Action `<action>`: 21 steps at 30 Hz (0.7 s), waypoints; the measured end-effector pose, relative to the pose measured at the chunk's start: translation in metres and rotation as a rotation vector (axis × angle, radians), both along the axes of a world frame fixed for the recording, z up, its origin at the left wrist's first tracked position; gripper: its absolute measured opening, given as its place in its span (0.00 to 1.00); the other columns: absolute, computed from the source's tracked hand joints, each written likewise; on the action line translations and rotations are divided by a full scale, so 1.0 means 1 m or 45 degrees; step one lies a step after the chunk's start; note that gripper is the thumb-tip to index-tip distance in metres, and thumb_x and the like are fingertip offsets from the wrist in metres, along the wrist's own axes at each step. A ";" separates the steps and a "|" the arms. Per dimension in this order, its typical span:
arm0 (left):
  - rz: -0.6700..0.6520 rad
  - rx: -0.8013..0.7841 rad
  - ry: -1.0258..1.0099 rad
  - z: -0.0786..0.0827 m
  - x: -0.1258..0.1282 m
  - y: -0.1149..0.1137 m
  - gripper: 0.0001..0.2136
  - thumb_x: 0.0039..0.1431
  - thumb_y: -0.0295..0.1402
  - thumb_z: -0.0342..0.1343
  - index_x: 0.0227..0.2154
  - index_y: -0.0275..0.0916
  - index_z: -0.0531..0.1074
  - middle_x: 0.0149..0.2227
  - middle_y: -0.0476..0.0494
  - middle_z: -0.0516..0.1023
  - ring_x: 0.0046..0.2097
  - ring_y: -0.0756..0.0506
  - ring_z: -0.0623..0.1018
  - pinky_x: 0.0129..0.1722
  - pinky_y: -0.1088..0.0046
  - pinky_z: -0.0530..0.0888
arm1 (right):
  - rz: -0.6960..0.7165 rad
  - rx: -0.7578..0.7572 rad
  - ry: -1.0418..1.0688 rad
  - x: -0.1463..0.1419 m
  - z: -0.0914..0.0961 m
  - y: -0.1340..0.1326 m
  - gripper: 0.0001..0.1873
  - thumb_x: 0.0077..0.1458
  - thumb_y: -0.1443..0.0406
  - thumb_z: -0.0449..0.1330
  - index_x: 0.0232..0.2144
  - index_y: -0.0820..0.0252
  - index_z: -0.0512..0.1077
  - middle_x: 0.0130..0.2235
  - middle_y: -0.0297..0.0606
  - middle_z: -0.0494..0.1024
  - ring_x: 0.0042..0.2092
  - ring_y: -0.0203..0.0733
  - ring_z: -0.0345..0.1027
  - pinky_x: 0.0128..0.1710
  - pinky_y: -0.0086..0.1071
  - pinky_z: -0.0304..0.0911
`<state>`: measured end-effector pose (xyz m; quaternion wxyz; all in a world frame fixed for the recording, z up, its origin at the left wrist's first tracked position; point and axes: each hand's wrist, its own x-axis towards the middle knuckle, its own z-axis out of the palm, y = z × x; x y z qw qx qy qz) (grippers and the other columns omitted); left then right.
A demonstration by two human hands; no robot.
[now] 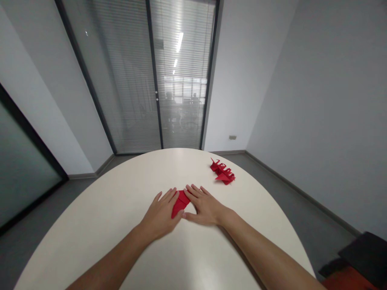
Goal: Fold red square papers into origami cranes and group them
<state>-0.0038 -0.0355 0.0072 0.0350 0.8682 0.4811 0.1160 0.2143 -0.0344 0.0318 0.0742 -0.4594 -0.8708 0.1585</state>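
Observation:
A folded piece of red paper (180,203) lies flat on the white round table (121,225), partly covered by both hands. My left hand (160,215) rests flat on its left side, fingers stretched out. My right hand (204,205) lies flat on its right side, fingers spread and pressing the paper down. Neither hand grips the paper. A small group of finished red paper figures (223,172) sits farther back on the table, to the right of my hands.
The table's curved edge runs close behind the figures. Beyond it are a grey floor, glass doors with blinds (157,80) and grey walls. A dark chair or seat (359,257) stands at the lower right.

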 end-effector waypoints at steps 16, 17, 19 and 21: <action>0.012 0.045 -0.095 -0.002 0.001 0.001 0.27 0.64 0.39 0.51 0.64 0.37 0.63 0.67 0.34 0.63 0.67 0.38 0.64 0.67 0.52 0.58 | 0.032 0.226 0.176 0.005 -0.009 0.008 0.42 0.57 0.46 0.59 0.66 0.64 0.60 0.66 0.53 0.63 0.67 0.60 0.57 0.67 0.56 0.48; 0.011 0.052 -0.101 -0.002 0.001 0.001 0.26 0.64 0.39 0.50 0.64 0.37 0.63 0.67 0.34 0.64 0.67 0.38 0.65 0.67 0.52 0.59 | 0.047 0.255 0.191 0.005 -0.010 0.010 0.41 0.57 0.48 0.60 0.65 0.65 0.62 0.65 0.53 0.65 0.66 0.59 0.59 0.67 0.55 0.50; 0.009 0.064 -0.113 -0.002 0.001 0.001 0.25 0.65 0.39 0.49 0.63 0.36 0.64 0.66 0.34 0.65 0.67 0.38 0.65 0.67 0.52 0.59 | 0.082 0.307 0.219 0.007 -0.013 0.012 0.38 0.57 0.52 0.61 0.64 0.67 0.64 0.64 0.54 0.67 0.64 0.58 0.61 0.65 0.51 0.54; 0.006 0.071 -0.122 -0.002 0.001 0.000 0.24 0.66 0.39 0.49 0.62 0.37 0.65 0.66 0.34 0.66 0.67 0.38 0.66 0.67 0.52 0.60 | 0.116 0.350 0.248 0.007 -0.014 0.014 0.35 0.57 0.55 0.61 0.62 0.66 0.66 0.62 0.54 0.69 0.63 0.57 0.64 0.64 0.49 0.57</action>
